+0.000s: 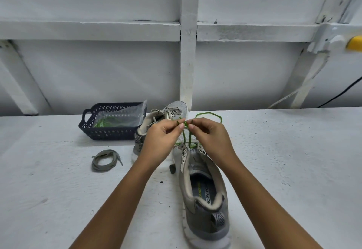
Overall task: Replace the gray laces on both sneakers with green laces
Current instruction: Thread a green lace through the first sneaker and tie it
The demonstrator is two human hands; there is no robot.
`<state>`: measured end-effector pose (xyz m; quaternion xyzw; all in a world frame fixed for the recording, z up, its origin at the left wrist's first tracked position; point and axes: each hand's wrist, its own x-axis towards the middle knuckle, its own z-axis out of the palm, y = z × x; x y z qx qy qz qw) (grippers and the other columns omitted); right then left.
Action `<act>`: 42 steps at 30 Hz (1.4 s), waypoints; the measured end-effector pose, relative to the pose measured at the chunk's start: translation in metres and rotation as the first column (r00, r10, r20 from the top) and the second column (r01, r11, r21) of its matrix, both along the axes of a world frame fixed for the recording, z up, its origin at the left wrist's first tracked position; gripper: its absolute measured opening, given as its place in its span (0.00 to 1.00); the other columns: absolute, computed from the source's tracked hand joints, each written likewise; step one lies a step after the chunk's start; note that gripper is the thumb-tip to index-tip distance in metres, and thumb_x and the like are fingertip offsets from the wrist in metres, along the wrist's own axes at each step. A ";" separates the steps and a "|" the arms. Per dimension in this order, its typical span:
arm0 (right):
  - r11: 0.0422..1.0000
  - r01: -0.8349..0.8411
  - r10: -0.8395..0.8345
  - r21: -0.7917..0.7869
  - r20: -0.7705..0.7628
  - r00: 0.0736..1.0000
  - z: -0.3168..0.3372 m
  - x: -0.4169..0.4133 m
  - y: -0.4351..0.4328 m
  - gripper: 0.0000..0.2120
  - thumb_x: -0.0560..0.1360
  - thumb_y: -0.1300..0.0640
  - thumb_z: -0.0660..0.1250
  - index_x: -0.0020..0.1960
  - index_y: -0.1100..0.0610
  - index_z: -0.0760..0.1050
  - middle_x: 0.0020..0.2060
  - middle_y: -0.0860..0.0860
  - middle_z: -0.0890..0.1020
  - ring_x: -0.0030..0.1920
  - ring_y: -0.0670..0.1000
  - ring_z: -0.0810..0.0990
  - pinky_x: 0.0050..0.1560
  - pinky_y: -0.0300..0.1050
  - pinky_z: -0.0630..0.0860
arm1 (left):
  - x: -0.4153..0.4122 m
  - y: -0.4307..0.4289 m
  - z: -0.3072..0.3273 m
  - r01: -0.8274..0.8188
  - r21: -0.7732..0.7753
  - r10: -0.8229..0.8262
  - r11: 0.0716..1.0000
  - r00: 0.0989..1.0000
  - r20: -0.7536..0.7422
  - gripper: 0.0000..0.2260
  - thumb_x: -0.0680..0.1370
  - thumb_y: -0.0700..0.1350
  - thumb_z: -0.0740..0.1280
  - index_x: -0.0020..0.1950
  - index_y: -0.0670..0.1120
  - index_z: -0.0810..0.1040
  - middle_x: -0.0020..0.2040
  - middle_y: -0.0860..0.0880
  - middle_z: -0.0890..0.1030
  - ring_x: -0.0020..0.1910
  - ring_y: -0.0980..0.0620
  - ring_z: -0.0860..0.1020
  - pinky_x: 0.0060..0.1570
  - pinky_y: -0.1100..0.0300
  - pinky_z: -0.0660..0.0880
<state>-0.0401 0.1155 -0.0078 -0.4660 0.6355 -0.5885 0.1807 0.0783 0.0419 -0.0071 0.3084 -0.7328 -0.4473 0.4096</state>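
White-painted boards back a rough white table (58, 190), and on it the near sneaker (205, 199) lies with its heel toward the person and its toe pointing away. A green lace (189, 139) runs across its lowest eyelets and rises in two strands to the hands, with slack looping off behind the right hand. The left hand (159, 140) pinches one strand between thumb and forefinger, its other fingers curled loosely, and the right hand (212, 139) pinches the other strand the same way; the two pinches sit almost touching above the toe. This looks like the evening-up step after the first pass, so it pays to draw both strands taut together and match their lengths before crossing to the next eyelets; uneven ends here would leave one side short at the top. Keeping the lace flat and untwisted should help too. Behind the hands the far sneaker (172, 111) is laced in gray, so I judge the job well under halfway. A pulled gray lace (104, 160) lies coiled to the left, near a dark basket (86, 125) holding a clear bag (125, 115) with more green lace inside.
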 end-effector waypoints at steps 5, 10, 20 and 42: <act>0.998 0.053 -0.053 -0.037 0.000 0.999 0.001 0.005 -0.003 0.05 0.73 0.61 0.70 0.48 0.57 0.79 0.38 0.43 0.81 0.38 0.34 0.78 0.40 0.26 0.72 | 0.002 0.000 0.001 0.006 0.032 -0.004 0.999 0.998 -0.065 0.07 0.75 0.37 0.69 0.45 0.49 0.81 0.39 0.56 0.82 0.38 0.64 0.80 0.42 0.72 0.74; 0.994 0.086 -0.091 -0.061 -0.088 0.992 -0.001 0.008 -0.003 0.05 0.73 0.59 0.71 0.49 0.58 0.82 0.40 0.47 0.83 0.40 0.38 0.79 0.43 0.30 0.74 | 0.004 -0.002 0.003 0.018 0.091 -0.010 0.996 0.997 -0.083 0.10 0.78 0.38 0.65 0.45 0.52 0.82 0.38 0.54 0.83 0.41 0.61 0.81 0.46 0.68 0.76; 0.981 0.053 -0.111 -0.184 -0.323 0.940 -0.010 0.008 -0.006 0.05 0.72 0.61 0.71 0.48 0.58 0.83 0.40 0.50 0.83 0.41 0.40 0.78 0.44 0.28 0.72 | 0.006 -0.002 0.006 0.027 -0.121 -0.023 0.992 0.999 0.038 0.12 0.78 0.40 0.65 0.61 0.43 0.78 0.42 0.53 0.70 0.40 0.72 0.72 0.44 0.79 0.65; 0.998 -0.033 0.007 -0.060 -0.392 0.920 -0.017 0.002 -0.003 0.06 0.72 0.58 0.73 0.47 0.57 0.84 0.40 0.48 0.79 0.38 0.40 0.75 0.41 0.27 0.68 | 0.007 0.007 0.002 0.083 0.045 -0.075 0.996 0.986 -0.152 0.10 0.74 0.36 0.69 0.51 0.49 0.81 0.51 0.54 0.75 0.47 0.71 0.75 0.44 0.75 0.72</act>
